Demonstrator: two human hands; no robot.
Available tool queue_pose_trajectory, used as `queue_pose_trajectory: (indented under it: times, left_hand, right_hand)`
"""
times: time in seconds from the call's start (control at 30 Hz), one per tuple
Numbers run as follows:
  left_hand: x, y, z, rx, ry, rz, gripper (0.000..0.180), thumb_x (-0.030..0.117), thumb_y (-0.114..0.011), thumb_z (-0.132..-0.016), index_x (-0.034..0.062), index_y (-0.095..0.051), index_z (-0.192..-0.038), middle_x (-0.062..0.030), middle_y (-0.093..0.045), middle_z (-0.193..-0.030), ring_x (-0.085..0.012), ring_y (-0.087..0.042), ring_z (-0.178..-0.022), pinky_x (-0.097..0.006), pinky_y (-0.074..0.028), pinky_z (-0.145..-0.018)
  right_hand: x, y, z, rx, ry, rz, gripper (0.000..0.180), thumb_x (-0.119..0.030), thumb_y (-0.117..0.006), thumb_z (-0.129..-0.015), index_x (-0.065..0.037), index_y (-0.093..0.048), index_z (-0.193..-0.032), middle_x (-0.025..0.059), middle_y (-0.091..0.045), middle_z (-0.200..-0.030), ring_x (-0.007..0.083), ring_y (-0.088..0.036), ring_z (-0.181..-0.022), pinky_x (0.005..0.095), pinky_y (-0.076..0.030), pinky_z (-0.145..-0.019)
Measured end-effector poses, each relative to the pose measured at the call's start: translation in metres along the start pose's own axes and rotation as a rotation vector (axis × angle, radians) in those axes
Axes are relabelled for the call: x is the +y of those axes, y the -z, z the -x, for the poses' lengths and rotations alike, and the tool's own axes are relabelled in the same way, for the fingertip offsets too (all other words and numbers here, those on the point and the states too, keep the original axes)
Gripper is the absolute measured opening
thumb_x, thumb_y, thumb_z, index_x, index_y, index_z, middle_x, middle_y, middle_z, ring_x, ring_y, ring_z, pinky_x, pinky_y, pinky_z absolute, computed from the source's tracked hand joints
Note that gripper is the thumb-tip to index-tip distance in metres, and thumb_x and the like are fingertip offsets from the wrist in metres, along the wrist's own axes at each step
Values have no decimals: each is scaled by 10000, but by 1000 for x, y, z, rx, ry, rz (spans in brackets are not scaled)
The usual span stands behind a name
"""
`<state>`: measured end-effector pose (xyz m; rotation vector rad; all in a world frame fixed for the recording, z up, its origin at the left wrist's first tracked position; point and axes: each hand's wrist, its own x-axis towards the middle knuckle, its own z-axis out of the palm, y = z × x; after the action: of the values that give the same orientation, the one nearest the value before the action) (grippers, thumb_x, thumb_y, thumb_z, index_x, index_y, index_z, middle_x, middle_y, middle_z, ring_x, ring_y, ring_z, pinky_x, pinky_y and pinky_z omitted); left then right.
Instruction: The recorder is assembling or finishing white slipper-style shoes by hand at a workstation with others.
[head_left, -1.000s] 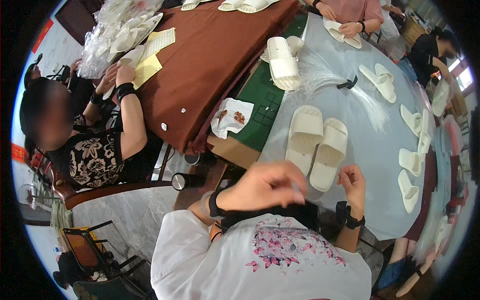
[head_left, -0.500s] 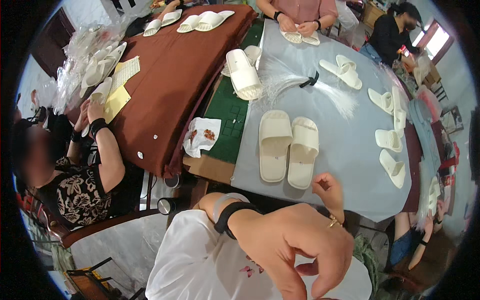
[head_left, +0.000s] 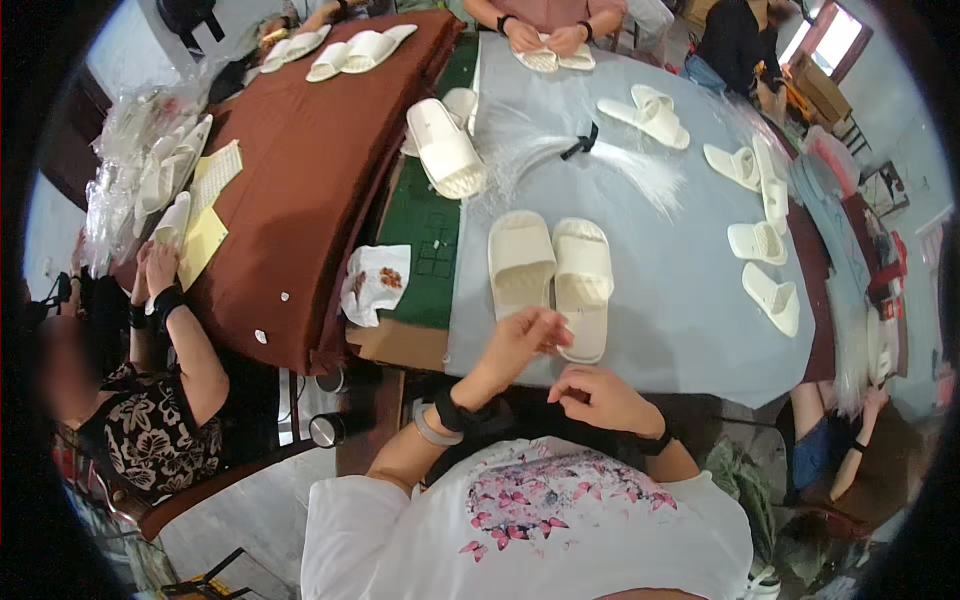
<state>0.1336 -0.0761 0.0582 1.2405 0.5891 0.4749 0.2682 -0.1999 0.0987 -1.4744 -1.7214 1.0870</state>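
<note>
Two white slide slippers lie side by side before me, toes pointing away: the left slipper (head_left: 522, 245) and the right slipper (head_left: 583, 262). My left hand (head_left: 525, 342) is over their heel ends, its fingers bent together; whether it touches them I cannot tell. Just right of it, near the table edge, my right hand (head_left: 605, 402) has its fingers curled in a loose pinch. Anything small in either hand's fingers is too small to make out. Beyond the pair, a bundle of clear thin strands (head_left: 540, 150) lies gathered by a black tie (head_left: 580, 142).
More white slippers stand on the grey cloth (head_left: 690, 300), including a slipper (head_left: 770, 298) at right and another (head_left: 446, 150) at left. A crumpled tissue (head_left: 376, 284) lies on the green mat (head_left: 435, 245). Co-workers sit around the grey and brown tables (head_left: 300, 180).
My left hand has dropped away from close to the camera, going forward to the slippers' heels. My right hand has shifted slightly left and nearer me. The view has shifted a little.
</note>
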Motion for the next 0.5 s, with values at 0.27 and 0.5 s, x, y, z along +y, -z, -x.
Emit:
queue_pose_trajectory:
  times: [0.27,0.5]
  left_hand:
    - [-8,47,2,482,-175,282,516,195,-429,-921,-25,-166,-1307,-155,-569,-993,-152,-593,-650,-256,-486,-594]
    - [-10,56,35,604,-168,182,698,160,-432,-911,-8,84,-1349,-156,-596,-956,-138,-565,-553,-246,-477,-510]
  right_hand:
    - [7,27,26,-565,20,-246,76,-65,-552,-789,-14,-601,-816,68,-570,-773,195,-558,-709,283,-437,-622]
    - [46,67,59,-352,372,-987,96,-33,-572,-777,-12,-589,-685,99,-562,-725,205,-522,-659,290,-416,-564]
